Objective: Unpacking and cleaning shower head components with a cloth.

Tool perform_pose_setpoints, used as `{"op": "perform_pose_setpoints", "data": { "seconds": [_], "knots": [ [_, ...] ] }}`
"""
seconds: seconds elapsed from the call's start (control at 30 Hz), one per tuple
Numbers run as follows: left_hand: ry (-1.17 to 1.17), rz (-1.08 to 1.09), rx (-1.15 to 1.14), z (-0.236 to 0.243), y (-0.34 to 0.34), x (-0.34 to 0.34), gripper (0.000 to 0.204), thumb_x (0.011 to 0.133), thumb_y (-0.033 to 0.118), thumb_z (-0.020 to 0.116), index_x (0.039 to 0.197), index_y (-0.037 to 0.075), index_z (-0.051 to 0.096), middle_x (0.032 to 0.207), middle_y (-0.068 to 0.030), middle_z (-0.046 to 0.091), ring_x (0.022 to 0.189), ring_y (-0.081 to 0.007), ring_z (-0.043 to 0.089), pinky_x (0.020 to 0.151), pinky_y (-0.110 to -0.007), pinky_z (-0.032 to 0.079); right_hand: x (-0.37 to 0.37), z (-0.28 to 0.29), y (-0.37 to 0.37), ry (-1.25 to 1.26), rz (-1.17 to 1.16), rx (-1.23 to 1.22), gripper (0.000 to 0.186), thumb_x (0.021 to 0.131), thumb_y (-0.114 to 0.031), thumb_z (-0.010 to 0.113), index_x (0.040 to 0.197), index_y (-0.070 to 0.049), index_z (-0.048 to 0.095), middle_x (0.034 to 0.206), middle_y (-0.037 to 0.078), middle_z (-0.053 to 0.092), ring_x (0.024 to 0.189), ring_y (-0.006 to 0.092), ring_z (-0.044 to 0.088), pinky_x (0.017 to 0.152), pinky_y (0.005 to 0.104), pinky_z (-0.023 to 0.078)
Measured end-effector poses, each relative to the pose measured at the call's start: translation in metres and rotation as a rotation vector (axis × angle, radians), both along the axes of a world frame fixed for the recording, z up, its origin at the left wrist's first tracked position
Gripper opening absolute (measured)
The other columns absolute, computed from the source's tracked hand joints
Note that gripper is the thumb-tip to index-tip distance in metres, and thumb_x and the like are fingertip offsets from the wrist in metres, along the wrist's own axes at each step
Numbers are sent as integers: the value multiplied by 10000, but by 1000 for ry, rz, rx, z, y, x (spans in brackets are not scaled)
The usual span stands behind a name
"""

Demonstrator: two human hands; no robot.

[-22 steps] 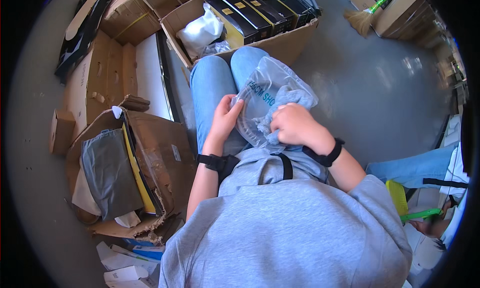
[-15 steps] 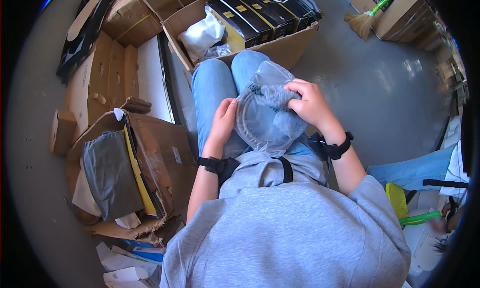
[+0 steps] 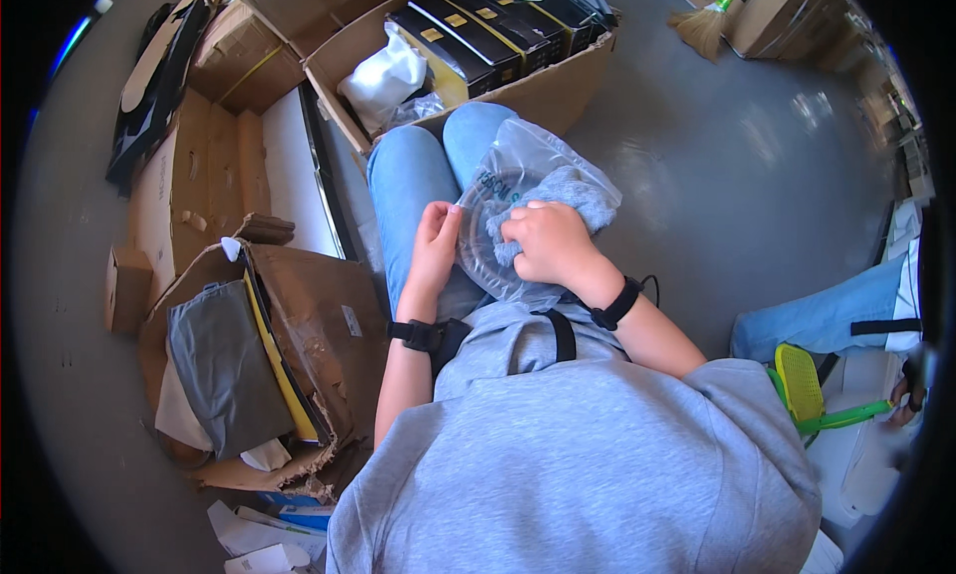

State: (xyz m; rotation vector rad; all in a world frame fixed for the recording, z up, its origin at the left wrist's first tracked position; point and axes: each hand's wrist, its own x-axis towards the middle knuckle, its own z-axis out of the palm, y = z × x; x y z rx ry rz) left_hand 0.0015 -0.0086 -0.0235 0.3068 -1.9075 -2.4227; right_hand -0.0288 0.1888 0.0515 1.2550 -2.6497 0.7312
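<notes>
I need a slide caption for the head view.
Left hand holds a clear plastic bag by its edge; right hand holds a bluish cloth against it.

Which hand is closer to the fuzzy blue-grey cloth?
Right. The right hand is touching the fuzzy cloth, with its fingers on top. The left hand is off to the cloth's left, at the clear bag's edge.

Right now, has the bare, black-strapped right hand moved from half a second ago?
Yes: judged against the open brown cardboard box of black cartons, the right hand shifted left and farther from it.
</notes>
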Motion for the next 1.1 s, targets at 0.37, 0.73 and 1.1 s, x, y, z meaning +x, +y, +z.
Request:
{"op": "perform_pose_setpoints", "data": {
  "seconds": [0.37, 0.73, 1.1],
  "knots": [
    [22, 52, -154, 3, -1, 0, 201, 1023, 214, 472, 1002, 37, 566, 831, 30, 541, 754, -51, 459, 666, -213, 392, 3, -9, -1, 44, -63, -69, 110, 581, -126, 619, 691, -120, 618, 723, 57, 593, 749, 276, 611, 656, 408, 494],
    [137, 136, -447, -2, -5, -7, 279, 1019, 222, 484, 846, 21, 572, 745, 10, 542, 703, -75, 441, 626, -267, 393, 4, -17, 1, 53, -119, -61, 171, 577, -164, 622, 721, -86, 671, 778, 86, 653, 786, 281, 648, 699, 393, 518],
    [252, 343, -1068, 13, -10, 3, 281, 951, 209, 596, 768, -5, 608, 546, -50, 491, 493, -120, 388, 469, -316, 327, 3, -21, 2, 82, -57, -46, 180, 588, -173, 641, 743, -87, 673, 803, 80, 655, 802, 266, 646, 707, 382, 516]
  ]
}}
